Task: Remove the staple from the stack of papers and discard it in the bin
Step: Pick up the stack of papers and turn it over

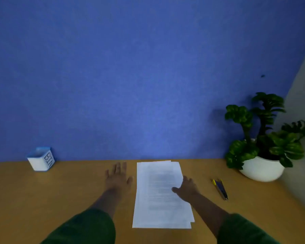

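Note:
A stack of white printed papers (158, 199) lies on the wooden desk (69, 194), its sheets slightly fanned. The staple is too small to make out. My left hand (118, 178) rests flat on the desk just left of the stack, fingers spread, holding nothing. My right hand (187, 188) lies on the stack's right edge, thumb on the top sheet and fingers apart. A small white and blue box marked BIN (41, 159) stands at the far left by the wall. A yellow and dark staple remover (220, 189) lies on the desk right of my right hand.
A potted green plant in a white bowl-shaped pot (261, 169) stands in the far right corner. A blue wall (130, 76) rises directly behind the desk. Bare desk surface lies between the bin and my left hand.

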Available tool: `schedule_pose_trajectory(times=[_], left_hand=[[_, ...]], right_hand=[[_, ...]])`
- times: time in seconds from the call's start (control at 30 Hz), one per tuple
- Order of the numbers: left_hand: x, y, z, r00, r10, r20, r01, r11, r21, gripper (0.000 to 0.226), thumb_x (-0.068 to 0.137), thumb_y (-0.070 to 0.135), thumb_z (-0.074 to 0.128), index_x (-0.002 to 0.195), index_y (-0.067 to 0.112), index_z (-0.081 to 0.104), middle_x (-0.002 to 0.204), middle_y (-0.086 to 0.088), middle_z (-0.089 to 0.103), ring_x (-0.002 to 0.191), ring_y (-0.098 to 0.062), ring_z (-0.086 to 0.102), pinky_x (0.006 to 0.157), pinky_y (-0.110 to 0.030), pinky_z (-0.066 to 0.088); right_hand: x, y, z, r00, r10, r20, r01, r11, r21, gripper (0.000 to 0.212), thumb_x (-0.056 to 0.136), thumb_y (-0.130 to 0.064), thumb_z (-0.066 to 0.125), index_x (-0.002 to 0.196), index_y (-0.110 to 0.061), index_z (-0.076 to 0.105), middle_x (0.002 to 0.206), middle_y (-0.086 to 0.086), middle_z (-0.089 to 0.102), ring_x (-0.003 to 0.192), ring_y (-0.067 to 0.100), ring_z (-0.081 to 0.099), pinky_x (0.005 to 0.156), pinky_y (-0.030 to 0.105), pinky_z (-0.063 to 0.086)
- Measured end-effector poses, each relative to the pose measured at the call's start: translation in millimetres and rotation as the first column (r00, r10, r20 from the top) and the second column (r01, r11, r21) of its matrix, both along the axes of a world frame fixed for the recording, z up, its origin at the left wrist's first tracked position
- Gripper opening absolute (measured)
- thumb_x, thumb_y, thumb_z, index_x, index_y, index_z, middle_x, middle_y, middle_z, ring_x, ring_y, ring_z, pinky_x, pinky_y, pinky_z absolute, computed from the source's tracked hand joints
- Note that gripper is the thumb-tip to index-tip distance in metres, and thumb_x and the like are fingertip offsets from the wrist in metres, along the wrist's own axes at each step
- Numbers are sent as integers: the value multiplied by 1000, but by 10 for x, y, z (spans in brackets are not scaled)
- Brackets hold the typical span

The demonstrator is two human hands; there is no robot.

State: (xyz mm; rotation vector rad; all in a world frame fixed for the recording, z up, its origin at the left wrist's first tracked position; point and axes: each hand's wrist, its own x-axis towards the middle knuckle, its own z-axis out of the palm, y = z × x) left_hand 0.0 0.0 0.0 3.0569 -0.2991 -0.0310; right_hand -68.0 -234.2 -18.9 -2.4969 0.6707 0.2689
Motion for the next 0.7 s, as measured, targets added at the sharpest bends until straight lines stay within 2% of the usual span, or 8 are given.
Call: schedule_pose_trajectory(times=[0.1,0.17,0.27,0.4,0.53,0.63,0.7], left_hand=[[-45,53,-250,973,23,-230,-25,1000,-5,65,98,46,26,150,19,-2,160,-7,5,147,-26,10,119,-45,12],[-106,66,-431,947,-48,-317,21,996,-90,68,96,46,36,150,21,4,160,-4,11,145,-26,17,118,-45,18],[-168,29,-707,890,-194,-413,126,974,-186,76,89,48,51,149,27,10,159,1,16,144,-25,23,116,-46,24],[-173,-32,-932,792,-311,-526,329,942,-61,99,80,61,54,150,23,-4,160,-3,-13,147,-22,-11,118,-48,-2],[-155,46,-1150,751,-373,-545,448,894,6,117,69,74,55,148,25,-16,154,-5,-32,140,-28,-30,111,-54,-18],[-168,138,-1292,757,-432,-490,477,878,-36,115,69,79,47,147,27,-18,149,-6,-39,124,-23,-51,91,-40,-42],[-171,156,-1330,754,-465,-464,501,864,-51,114,69,80,44,146,27,-20,143,-5,-44,106,-10,-64,78,-31,-48]], right_hand=[[48,3,-271,981,-136,-138,139,990,17,82,83,-53,59,143,-7,25,148,14,32,135,32,34,110,39,34],[1,32,-374,957,-208,-203,208,978,-21,86,80,-60,59,141,-7,28,145,12,37,132,28,39,109,37,36],[31,123,-519,921,-296,-254,271,954,-130,98,72,-66,63,141,-9,25,147,12,31,135,28,32,107,38,33],[15,270,-583,875,-407,-262,386,913,-130,113,58,-63,76,141,-11,21,144,12,26,132,29,27,103,45,37],[64,345,-596,857,-430,-286,388,901,-192,124,52,-63,80,143,-10,13,144,16,26,132,31,29,101,44,40],[114,357,-573,856,-426,-292,381,903,-199,126,53,-61,81,143,-8,9,142,17,28,131,32,32,101,41,41],[145,366,-576,859,-424,-287,370,901,-224,126,56,-61,79,144,-6,8,141,19,31,129,31,37,101,37,41]])
